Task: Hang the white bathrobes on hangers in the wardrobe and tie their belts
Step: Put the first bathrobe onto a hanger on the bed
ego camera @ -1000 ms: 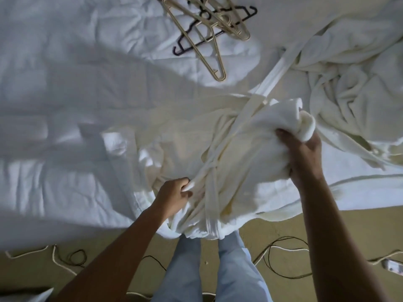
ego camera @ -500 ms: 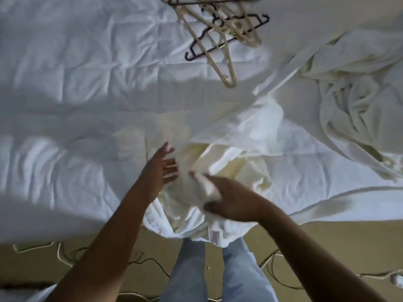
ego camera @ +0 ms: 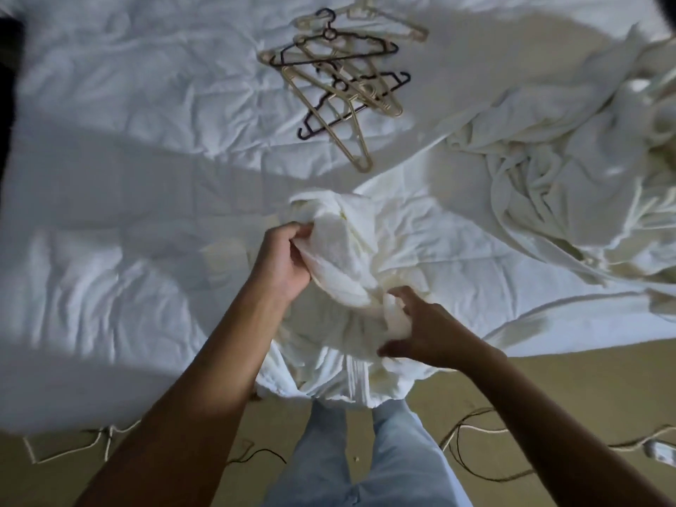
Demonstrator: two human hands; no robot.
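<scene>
A crumpled white bathrobe (ego camera: 351, 258) lies bunched at the near edge of the bed, partly hanging over it. My left hand (ego camera: 283, 258) grips a fold at the robe's upper left. My right hand (ego camera: 420, 331) pinches a wad of the same robe lower down on its right. A second white bathrobe (ego camera: 570, 184) lies rumpled at the right of the bed. A pile of beige and dark hangers (ego camera: 344, 82) rests on the bed beyond the robe. No belt can be told apart in the bundle.
The bed (ego camera: 109, 177) with its wrinkled white cover fills most of the view. My legs in light jeans (ego camera: 365, 455) stand against its edge. Cables (ego camera: 472, 433) and a power strip (ego camera: 658, 451) lie on the tan floor.
My left hand went from open fingers to gripping a fold of the robe, higher up. My right hand shifted right and took a new wad. The view tilted, showing more of the hangers.
</scene>
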